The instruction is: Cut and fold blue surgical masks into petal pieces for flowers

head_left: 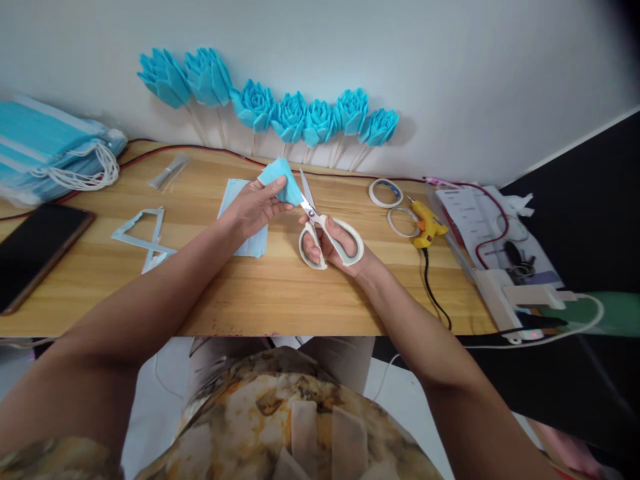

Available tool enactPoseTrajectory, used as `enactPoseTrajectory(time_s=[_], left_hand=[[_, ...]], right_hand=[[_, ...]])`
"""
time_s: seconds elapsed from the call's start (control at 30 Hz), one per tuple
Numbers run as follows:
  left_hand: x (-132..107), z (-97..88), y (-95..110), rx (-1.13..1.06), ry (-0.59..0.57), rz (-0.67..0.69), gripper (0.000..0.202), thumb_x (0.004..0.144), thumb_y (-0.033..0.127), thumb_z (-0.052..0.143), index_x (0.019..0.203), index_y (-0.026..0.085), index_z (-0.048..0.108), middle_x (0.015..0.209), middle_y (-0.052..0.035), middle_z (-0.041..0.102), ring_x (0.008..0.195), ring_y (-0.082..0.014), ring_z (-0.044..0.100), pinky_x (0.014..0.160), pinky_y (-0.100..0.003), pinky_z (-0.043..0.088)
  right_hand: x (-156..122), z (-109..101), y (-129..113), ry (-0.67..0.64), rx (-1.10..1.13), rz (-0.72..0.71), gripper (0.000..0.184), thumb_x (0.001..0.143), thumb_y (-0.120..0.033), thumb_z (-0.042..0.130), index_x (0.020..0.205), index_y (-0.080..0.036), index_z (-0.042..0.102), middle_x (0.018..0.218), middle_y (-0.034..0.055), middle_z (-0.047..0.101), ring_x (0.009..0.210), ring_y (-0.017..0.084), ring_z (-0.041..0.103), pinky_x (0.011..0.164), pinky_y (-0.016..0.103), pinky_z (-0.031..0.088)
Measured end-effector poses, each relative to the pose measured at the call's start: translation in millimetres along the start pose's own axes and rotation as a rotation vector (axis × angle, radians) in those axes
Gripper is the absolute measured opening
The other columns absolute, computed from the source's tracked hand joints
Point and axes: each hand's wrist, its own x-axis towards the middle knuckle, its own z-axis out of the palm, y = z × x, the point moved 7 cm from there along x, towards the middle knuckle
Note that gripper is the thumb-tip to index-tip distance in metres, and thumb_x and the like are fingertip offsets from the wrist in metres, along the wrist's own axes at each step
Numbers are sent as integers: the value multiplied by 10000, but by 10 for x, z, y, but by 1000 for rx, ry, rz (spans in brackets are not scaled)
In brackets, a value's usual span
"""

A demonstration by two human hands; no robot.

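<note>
My left hand point(260, 205) pinches a folded piece of light blue mask fabric point(281, 179) between thumb and fingers. White-handled scissors point(341, 241) are in my right hand point(327, 243), with fingers and thumb through the loops. The scissor blades are spread apart, and the lower blade meets the right edge of the blue fabric. Beneath my left hand lies a flat light blue rectangular sheet point(256, 243), partly covered by the hand and wrist. Thin blue-white cut strips point(145, 230) rest on the table left of my forearm.
Several blue fabric flowers point(255, 105) on sticks lean against the wall. A stack of blue masks point(45, 150) and a phone point(40, 250) sit at left. At right are tape rolls point(371, 195), a yellow glue gun point(427, 223) with a cord, and a power strip point(500, 303).
</note>
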Motion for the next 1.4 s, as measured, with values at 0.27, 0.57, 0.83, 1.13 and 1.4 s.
enactPoseTrajectory(time_s=[0.27, 0.57, 0.83, 1.13, 1.4], left_hand=[[51, -71, 28, 0, 18, 68, 174, 870, 277, 802, 832, 139, 702, 739, -9, 748, 644, -99, 702, 629, -201, 573], [17, 0, 12, -6, -42, 13, 206, 783, 232, 871, 864, 131, 711, 755, 1, 747, 662, -103, 705, 631, -210, 590], [36, 43, 11, -2, -163, 83, 337, 599, 248, 985, 783, 136, 726, 739, 5, 741, 636, -90, 675, 598, -183, 581], [29, 66, 110, 26, -138, 115, 401, 587, 212, 985, 896, 143, 739, 731, 20, 725, 622, -88, 664, 564, -181, 543], [-59, 163, 47, 174, -186, 121, 455, 591, 277, 985, 958, 167, 739, 717, 12, 734, 616, -115, 671, 626, -230, 544]], right_hand=[[-8, 20, -13, -4, -7, 10, 582, 859, -667, 673, 1167, -183, 574, 721, -30, 604, 549, 100, 521, 467, 250, 401], [5, 8, -8, -17, -12, -14, 563, 871, -670, 656, 1151, -188, 576, 669, -39, 593, 527, 111, 533, 452, 246, 402], [-6, 23, -10, -7, -4, 7, 587, 847, -669, 684, 1154, -181, 575, 715, -30, 609, 541, 101, 525, 464, 246, 408], [-9, 52, -27, -22, -20, 4, 565, 868, -659, 666, 1160, -182, 583, 727, -23, 614, 544, 101, 525, 454, 246, 407], [-1, 27, -21, -14, -11, -7, 595, 836, -673, 696, 1147, -182, 569, 715, -30, 616, 546, 104, 531, 466, 245, 424]])
